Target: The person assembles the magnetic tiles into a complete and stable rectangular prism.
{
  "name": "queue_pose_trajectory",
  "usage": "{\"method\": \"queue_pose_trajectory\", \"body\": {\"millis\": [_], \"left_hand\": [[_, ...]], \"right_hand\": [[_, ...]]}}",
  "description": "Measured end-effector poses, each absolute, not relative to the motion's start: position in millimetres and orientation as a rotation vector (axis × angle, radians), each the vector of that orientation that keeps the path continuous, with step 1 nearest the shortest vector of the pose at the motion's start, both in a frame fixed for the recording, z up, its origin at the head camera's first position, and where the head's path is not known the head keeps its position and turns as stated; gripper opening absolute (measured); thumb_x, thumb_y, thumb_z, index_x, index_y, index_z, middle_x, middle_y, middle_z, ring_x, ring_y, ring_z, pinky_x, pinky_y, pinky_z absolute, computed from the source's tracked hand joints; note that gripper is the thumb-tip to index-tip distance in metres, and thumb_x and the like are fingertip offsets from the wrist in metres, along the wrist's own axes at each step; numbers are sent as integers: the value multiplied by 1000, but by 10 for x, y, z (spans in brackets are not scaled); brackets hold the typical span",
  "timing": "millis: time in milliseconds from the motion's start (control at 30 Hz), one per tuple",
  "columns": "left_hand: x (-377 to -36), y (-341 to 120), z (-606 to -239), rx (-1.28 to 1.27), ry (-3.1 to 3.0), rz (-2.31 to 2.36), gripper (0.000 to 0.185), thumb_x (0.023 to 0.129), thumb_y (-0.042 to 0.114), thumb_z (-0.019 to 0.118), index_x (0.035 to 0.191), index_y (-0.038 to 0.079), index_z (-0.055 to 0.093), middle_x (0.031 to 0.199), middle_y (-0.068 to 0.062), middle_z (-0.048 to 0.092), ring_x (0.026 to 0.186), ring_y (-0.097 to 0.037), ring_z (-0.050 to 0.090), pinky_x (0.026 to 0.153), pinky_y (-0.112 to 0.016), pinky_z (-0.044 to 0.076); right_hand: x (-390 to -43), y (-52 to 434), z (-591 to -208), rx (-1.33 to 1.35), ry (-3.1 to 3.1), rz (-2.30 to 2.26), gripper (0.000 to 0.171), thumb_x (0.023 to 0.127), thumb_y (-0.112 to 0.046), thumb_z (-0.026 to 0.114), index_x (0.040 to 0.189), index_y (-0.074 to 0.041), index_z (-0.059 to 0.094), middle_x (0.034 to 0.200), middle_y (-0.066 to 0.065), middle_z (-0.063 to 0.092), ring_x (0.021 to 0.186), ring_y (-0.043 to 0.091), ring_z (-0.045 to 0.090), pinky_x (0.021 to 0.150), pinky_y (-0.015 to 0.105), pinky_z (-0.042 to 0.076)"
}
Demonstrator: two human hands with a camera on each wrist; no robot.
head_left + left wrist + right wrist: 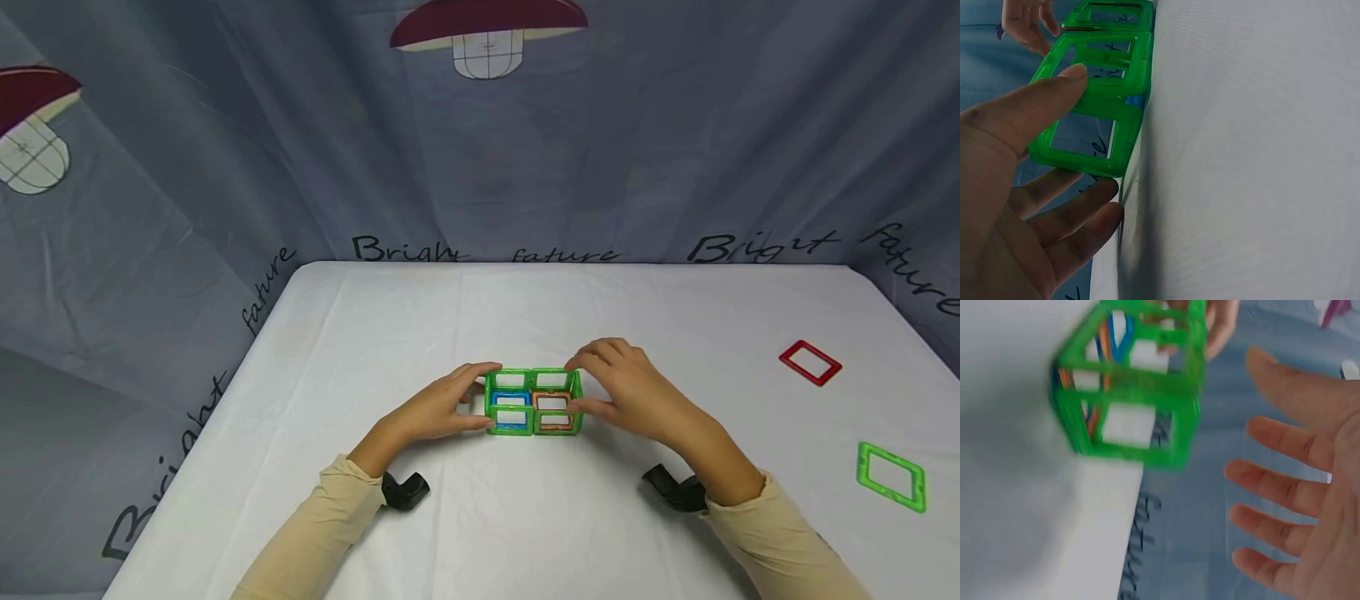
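Observation:
An open-topped box of magnetic tiles sits on the white table in the head view. Its upright walls are green, with blue and orange frames low inside. My left hand grips its left end, thumb at the near wall and index finger at the far wall. In the left wrist view the thumb lies on a green tile, the other fingers beyond it. At the right end is my right hand, fingers spread near the corners. The right wrist view shows this hand apart from the blurred box, fingers extended.
A loose red tile lies flat toward the back right of the table. Nearer, by the right side, lies a loose green tile. Black camera mounts hang under both wrists. A grey-blue curtain rises behind the table.

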State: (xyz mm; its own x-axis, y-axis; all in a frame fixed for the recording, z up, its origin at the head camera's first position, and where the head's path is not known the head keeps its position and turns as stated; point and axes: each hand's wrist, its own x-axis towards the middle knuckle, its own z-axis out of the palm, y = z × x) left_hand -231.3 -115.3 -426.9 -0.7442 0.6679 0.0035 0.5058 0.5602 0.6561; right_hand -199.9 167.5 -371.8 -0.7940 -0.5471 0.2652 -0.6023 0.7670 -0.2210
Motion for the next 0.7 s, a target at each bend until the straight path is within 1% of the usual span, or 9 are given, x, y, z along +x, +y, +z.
{"method": "queue_pose_trajectory", "body": {"millis": [100,200,333,400,533,700], "left_hand": [[-2312,-1151,-4262,975,2544,959,74,80,27,70,141,20,29,131,-4,45,109,-19,55,89,-34,49],[-2312,-1151,-4261,970,2541,955,74,80,27,70,141,21,29,132,-4,45,109,-19,55,89,-34,49],[-2320,-1153,-4278,969,2538,959,74,80,27,70,141,21,29,132,-4,45,109,-17,55,88,-33,49],[-2323,-1155,-4285,967,2534,964,74,80,27,70,141,22,29,132,-3,45,109,-17,55,89,-33,49],[-2324,-1153,-4289,960,2527,975,73,80,27,70,140,22,29,132,-3,45,109,-17,55,89,-33,49],[-2323,-1150,-4285,956,2518,982,74,80,27,70,141,22,29,133,-3,44,111,-16,54,90,-33,48]], "right_hand": [[-2095,1879,-3658,797,-2811,502,44,75,-30,73,109,-6,59,114,16,55,112,37,44,90,57,36],[-2199,2163,-3611,626,-2873,518,46,79,-29,70,114,-2,55,118,23,51,112,44,41,90,62,33],[-2329,2595,-3605,357,-2987,521,55,84,-32,65,122,3,47,124,33,41,113,52,33,90,67,27],[-2370,2809,-3621,230,-3041,530,60,86,-36,61,126,4,42,126,36,35,113,56,29,89,69,25],[-2410,3189,-3670,12,-3101,537,70,86,-43,57,131,6,33,127,41,26,112,59,24,86,72,24],[-2393,3606,-3759,-229,-3157,518,84,85,-52,53,135,8,24,125,45,21,109,63,22,85,72,24]]}}
